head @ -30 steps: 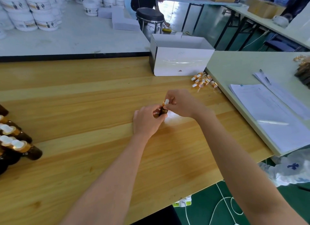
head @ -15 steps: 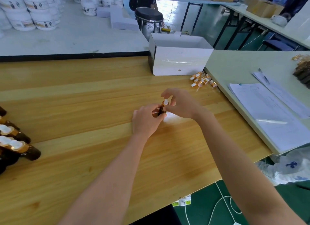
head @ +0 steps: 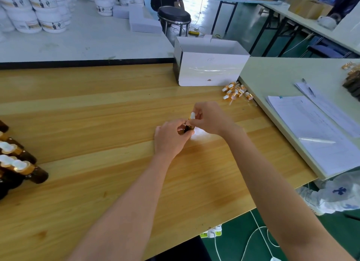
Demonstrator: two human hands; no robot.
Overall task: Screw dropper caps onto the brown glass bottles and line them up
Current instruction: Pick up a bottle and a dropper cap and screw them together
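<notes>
Capped bottles (head: 21,169) cluster at the near left edge of the wooden surface (head: 97,114). At mid-surface the left hand (head: 169,138) has its fingers curled round a brown bottle (head: 188,128), and the right hand (head: 209,118) has its fingers pinching the dropper cap (head: 192,115) on top. Farther right lie loose caps (head: 235,92), just beside a white box (head: 210,69).

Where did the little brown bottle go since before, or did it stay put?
No. Judged against the white box and loose caps, the brown bottle is in the same spot, left hand holding it, right hand pinching its dropper cap.

Left hand (head: 171,139) and right hand (head: 211,118) close together, fingers curled.
</notes>
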